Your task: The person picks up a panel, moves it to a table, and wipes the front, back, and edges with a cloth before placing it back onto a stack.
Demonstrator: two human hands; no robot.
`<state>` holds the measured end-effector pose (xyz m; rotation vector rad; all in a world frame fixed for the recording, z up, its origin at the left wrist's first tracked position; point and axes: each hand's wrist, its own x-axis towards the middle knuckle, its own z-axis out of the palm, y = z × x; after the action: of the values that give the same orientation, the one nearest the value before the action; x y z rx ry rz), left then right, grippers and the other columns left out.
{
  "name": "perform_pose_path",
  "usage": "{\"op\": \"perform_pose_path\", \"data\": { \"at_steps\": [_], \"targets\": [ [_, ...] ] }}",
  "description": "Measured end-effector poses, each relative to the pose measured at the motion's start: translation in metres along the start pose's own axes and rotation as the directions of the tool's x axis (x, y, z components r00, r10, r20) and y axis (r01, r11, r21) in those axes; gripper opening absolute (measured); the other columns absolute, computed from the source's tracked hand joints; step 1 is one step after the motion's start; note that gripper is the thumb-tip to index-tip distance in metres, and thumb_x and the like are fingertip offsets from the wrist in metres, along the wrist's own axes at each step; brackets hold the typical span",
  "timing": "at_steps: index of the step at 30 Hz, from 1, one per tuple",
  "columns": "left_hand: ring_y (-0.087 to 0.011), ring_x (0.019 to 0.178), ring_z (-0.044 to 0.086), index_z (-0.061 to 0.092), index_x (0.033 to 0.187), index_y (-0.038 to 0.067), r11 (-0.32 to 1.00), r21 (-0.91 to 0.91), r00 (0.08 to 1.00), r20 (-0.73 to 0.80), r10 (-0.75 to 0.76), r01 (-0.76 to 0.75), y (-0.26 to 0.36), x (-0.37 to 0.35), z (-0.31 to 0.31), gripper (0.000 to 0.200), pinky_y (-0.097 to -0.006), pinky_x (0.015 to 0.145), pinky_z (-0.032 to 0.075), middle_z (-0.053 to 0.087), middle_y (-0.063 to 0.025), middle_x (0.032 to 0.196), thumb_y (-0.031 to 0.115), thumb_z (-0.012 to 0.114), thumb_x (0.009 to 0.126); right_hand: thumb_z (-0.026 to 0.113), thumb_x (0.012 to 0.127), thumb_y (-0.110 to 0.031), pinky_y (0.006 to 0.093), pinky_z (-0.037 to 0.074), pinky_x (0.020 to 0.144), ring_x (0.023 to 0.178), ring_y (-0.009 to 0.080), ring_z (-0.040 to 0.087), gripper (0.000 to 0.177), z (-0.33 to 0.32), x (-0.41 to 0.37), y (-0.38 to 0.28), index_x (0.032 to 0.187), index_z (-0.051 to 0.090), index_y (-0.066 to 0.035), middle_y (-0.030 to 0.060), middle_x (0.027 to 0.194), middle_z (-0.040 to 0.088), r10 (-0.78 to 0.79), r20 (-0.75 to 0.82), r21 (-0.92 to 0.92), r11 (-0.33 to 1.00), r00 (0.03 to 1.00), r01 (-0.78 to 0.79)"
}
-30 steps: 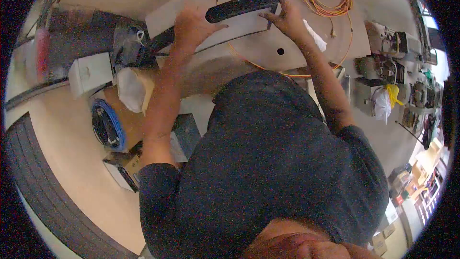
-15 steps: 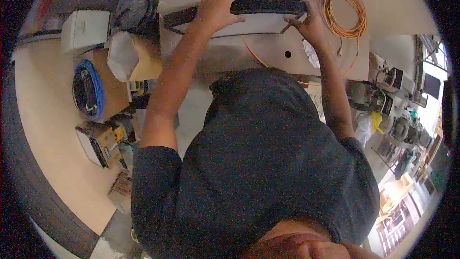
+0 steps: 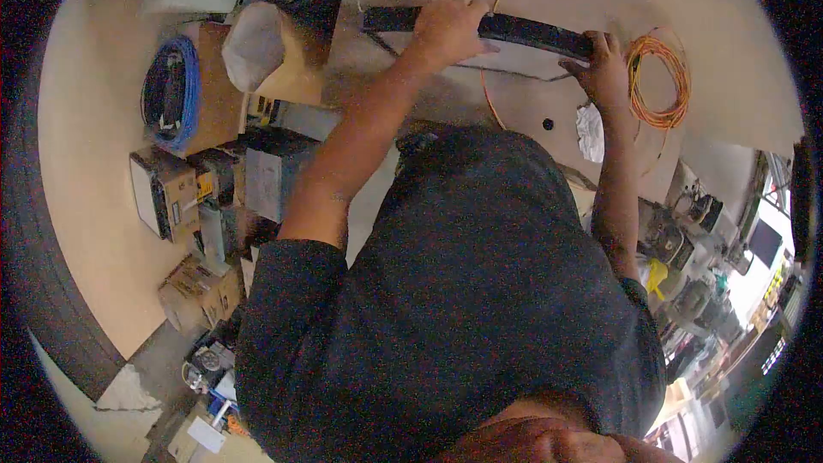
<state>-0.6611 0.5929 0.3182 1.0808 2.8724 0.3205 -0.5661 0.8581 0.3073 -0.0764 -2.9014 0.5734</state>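
Note:
A long, flat panel with a black front face [image 3: 536, 36] and a thin dark frame behind it lies across the light table [image 3: 523, 90]. My left hand [image 3: 447, 30] is closed over its near middle, thumb pointing inward. At the panel's right end, my right hand [image 3: 603, 69] grips the edge with fingers over the top and thumb beneath. What the panel is exactly, I cannot make out. An orange cable [image 3: 490, 94] passes under it, and a coil of orange cable [image 3: 660, 81] rests just right of my right hand.
Crumpled white paper [image 3: 590, 133] and a round black hole [image 3: 548, 124] are on the table near my right forearm. At the left stand a coil of blue cable [image 3: 184, 94], an open cardboard box [image 3: 296, 69] and several other boxes. Cluttered equipment [image 3: 686, 231] lies to the right.
The view has turned, so the panel and both hands appear farther right. The panel's front now looks narrower and more tilted. Both hands keep hold of it.

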Motion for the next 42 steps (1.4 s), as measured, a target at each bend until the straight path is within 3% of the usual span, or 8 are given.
{"op": "perform_pose_path", "data": {
  "at_steps": [12,18,22,28,33,37,39,42],
  "targets": [
    [-0.0288,0.103,0.058,0.06,0.103,0.01,0.999,-0.02,0.99,-0.137,-0.039,0.037,-0.002,-0.002,0.015,0.062,-0.0452,0.09,0.041,0.064,-0.012,0.102,0.054,0.075,0.062,0.083,0.062,-0.024,0.0416,0.051,0.076,0.092,0.0316,0.061,0.055,0.001,0.005,-0.002,0.108,0.056,-0.011,0.0121,0.106,0.054,0.027,-0.021,-0.029,0.999,0.999,-0.027],
    [-0.0291,0.101,0.059,0.06,0.104,0.01,1.0,0.003,0.99,-0.144,-0.006,0.007,-0.006,-0.003,0.014,0.063,-0.0438,0.088,0.043,0.064,-0.0119,0.101,0.056,0.074,0.063,0.083,0.062,-0.023,0.0415,0.051,0.076,0.091,0.0318,0.061,0.055,0.001,0.005,-0.005,0.108,0.056,-0.009,0.0124,0.107,0.054,0.036,-0.002,0.047,0.998,0.999,-0.036],
    [-0.0297,0.098,0.06,0.06,0.104,0.01,1.0,0.013,0.994,-0.106,-0.023,0.024,-0.004,-0.002,0.009,0.065,-0.0429,0.087,0.045,0.065,-0.0118,0.1,0.059,0.073,0.062,0.083,0.063,-0.024,0.0419,0.05,0.076,0.091,0.0324,0.061,0.055,0.0,0.005,-0.006,0.108,0.056,-0.009,0.0128,0.106,0.055,0.031,-0.024,-0.023,0.999,0.999,-0.032],
    [-0.0314,0.096,0.061,0.06,0.1,0.007,0.999,-0.02,0.984,-0.177,0.031,-0.035,-0.008,0.001,0.014,0.069,-0.0439,0.084,0.047,0.065,-0.0128,0.096,0.064,0.069,0.062,0.081,0.065,-0.026,0.0441,0.051,0.076,0.094,0.0357,0.06,0.054,0.0,0.007,-0.004,0.109,0.055,-0.007,0.0158,0.109,0.054,0.034,0.015,0.003,0.999,0.999,-0.034],
    [-0.0321,0.094,0.062,0.06,0.101,0.005,1.0,-0.002,0.995,-0.101,0.017,-0.017,-0.004,0.004,0.009,0.074,-0.0449,0.083,0.047,0.065,-0.0137,0.096,0.068,0.067,0.062,0.081,0.064,-0.025,0.0436,0.051,0.076,0.092,0.0354,0.061,0.054,0.0,0.008,-0.001,0.108,0.055,-0.008,0.0152,0.109,0.055,0.036,0.014,0.059,0.998,0.999,-0.037],
    [-0.0324,0.093,0.062,0.061,0.1,0.005,0.999,-0.045,0.992,-0.129,0.016,-0.022,-0.004,0.002,0.01,0.073,-0.0452,0.083,0.047,0.065,-0.0135,0.096,0.066,0.068,0.062,0.082,0.063,-0.021,0.0409,0.049,0.076,0.091,0.0332,0.059,0.056,0.001,0.005,0.0,0.11,0.056,-0.006,0.0143,0.105,0.055,0.007,-0.034,0.098,0.995,0.999,-0.004],
    [-0.0322,0.093,0.061,0.063,0.101,0.007,0.997,-0.077,0.988,-0.156,0.015,-0.027,-0.007,0.003,0.014,0.069,-0.0451,0.083,0.046,0.065,-0.0126,0.095,0.064,0.07,0.062,0.082,0.064,-0.021,0.0409,0.049,0.076,0.092,0.0335,0.058,0.055,0.001,0.005,-0.003,0.109,0.055,-0.006,0.0146,0.104,0.054,-0.016,-0.036,-0.018,1.0,0.999,0.015],
    [-0.0318,0.093,0.061,0.064,0.102,0.009,0.994,-0.107,0.992,-0.121,-0.037,0.024,-0.001,-0.007,0.002,0.067,-0.0445,0.084,0.045,0.065,-0.0119,0.095,0.062,0.071,0.062,0.081,0.065,-0.023,0.0431,0.048,0.076,0.094,0.035,0.058,0.053,0.0,0.005,-0.005,0.108,0.056,-0.007,0.015,0.104,0.055,-0.061,-0.017,0.039,0.997,0.998,0.062]
  ]
}}
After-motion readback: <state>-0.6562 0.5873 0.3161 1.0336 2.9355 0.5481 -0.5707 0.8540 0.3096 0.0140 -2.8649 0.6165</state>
